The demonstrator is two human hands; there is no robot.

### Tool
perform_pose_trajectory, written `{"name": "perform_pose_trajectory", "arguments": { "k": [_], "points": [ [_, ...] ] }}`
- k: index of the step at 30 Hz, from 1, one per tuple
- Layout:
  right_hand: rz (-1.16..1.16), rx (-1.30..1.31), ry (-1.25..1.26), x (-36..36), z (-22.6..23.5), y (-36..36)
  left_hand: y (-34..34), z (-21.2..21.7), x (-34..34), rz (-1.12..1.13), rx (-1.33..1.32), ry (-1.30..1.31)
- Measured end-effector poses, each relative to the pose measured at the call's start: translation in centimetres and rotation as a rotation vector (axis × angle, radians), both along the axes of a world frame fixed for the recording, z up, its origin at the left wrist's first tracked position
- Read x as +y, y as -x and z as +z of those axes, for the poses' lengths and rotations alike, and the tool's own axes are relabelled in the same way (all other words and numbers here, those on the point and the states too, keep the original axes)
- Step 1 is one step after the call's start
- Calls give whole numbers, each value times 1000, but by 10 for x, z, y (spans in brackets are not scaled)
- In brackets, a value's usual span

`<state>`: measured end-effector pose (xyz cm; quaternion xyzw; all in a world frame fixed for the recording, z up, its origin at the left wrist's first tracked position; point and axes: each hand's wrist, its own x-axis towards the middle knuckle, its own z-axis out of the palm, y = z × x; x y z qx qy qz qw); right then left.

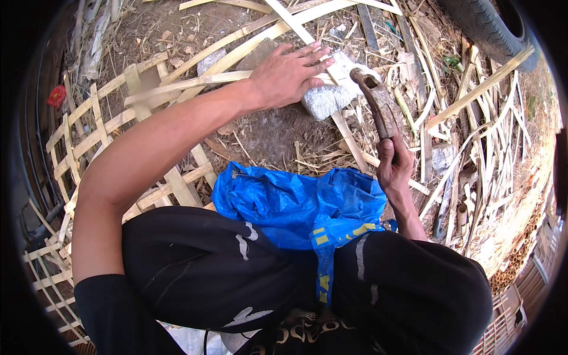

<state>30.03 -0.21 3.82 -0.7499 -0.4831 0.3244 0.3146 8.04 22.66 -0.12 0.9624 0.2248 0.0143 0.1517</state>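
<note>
The person's black trousers (236, 266) fill the lower part of the view, knees drawn up, with a blue bag (296, 204) bunched between them. Beyond the bag lies bare dirt strewn with shavings.

The left hand (290, 74) reaches out past the bag, palm down and fingers spread flat, pressing on a grey stone (328, 97) and on the bamboo strip (343, 127) that runs across it. The strip passes under the fingers and slants back toward the person, ending just left of the right hand.

The right hand (393, 165) is clenched around the handle of a rusty knife (376, 103), whose curved blade rises from the fist and arches over the right end of the stone, close to the left fingertips. Whether the blade touches the strip cannot be told.

Left of the left forearm lies a woven bamboo lattice (89, 136), open-meshed. Right of the right hand a heap of split slats (485, 136) lies scattered. Beyond both hands, at the upper right, part of a black tyre (479, 21) shows
</note>
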Motion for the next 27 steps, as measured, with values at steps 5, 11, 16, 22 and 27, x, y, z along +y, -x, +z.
{"name": "perform_pose_trajectory", "arguments": {
  "k": [5,11,16,22,27],
  "points": [
    [-51,93,36,13,5,12,5,-2,3,0,2,-7],
    [-143,180,262,18,17,11,5,-3,-1,12,-12,1],
    [-276,364,-91,12,24,11,0,-2,1,-10,26,-8],
    [-293,203,128,10,29,5,8,5,-6,3,11,-3],
    [-113,163,-48,5,16,22,6,0,-2,6,14,2]
  ]
}}
